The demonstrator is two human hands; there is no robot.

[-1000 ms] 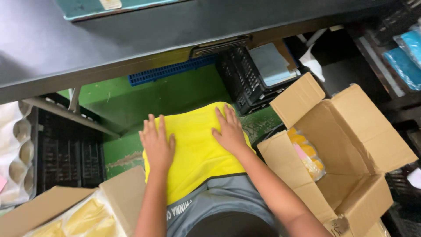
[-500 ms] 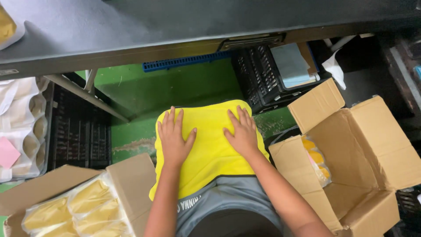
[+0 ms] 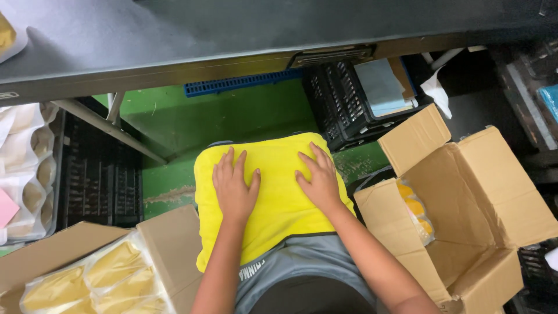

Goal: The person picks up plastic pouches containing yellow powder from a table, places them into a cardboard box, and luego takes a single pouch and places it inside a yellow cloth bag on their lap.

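A folded bright yellow cloth (image 3: 273, 192) lies across the person's lap, on grey shorts (image 3: 302, 261), below the front edge of the dark grey desk (image 3: 174, 40). Both hands press flat on it. The left hand (image 3: 235, 189) rests on the cloth's left half, its grip apart, fingers spread and palm down. The right hand (image 3: 318, 180) rests on the right half, just beside the cloth's right edge, its grip likewise apart, fingers splayed and closed on nothing.

To the right stands an open brown cardboard box (image 3: 465, 209) with clear bags of yellow goods (image 3: 415, 212) inside. At lower left, another open cardboard box (image 3: 168, 244) holds clear-wrapped yellow packs (image 3: 93, 279). Under the desk, on the green floor (image 3: 244, 116), sit a black plastic crate (image 3: 349, 104) with pale blue sheets and a second black crate (image 3: 99, 180) on the left.
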